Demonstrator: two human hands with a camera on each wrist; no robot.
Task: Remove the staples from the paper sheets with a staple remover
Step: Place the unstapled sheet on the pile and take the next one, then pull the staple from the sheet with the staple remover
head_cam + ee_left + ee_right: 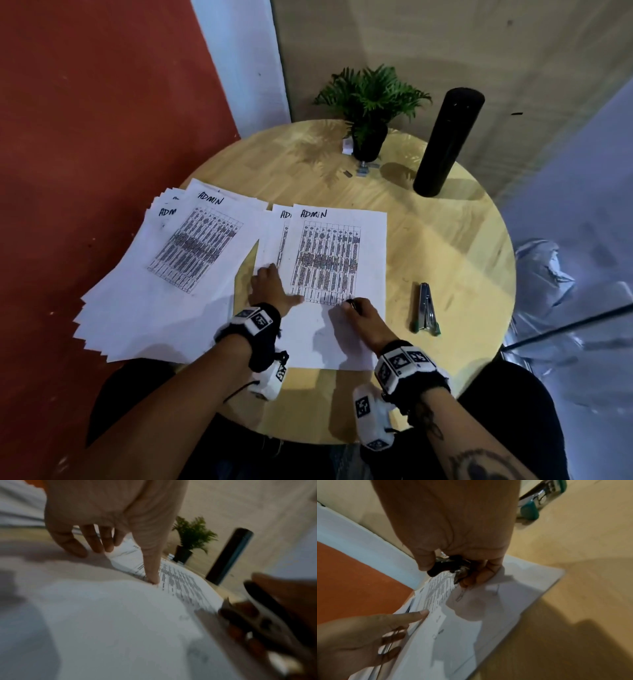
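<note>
Printed sheets headed "ADMIN" (337,274) lie in the middle of the round wooden table (445,246). My left hand (274,286) lies flat on their left edge, fingers spread and thumb stretched right; the thumb (151,574) presses the paper. My right hand (358,310) rests on the lower part of the sheet and grips a small black staple remover (447,565) with metal claws pointing down at the paper. Loose or bent staples (460,595) show on the white paper just under the claws. The left wrist view is blurred.
A fanned stack of more "ADMIN" sheets (164,274) covers the table's left side and overhangs its edge. A steel stapler with green tips (425,310) lies right of the sheets. A potted plant (370,113) and a tall black cylinder (445,144) stand at the back.
</note>
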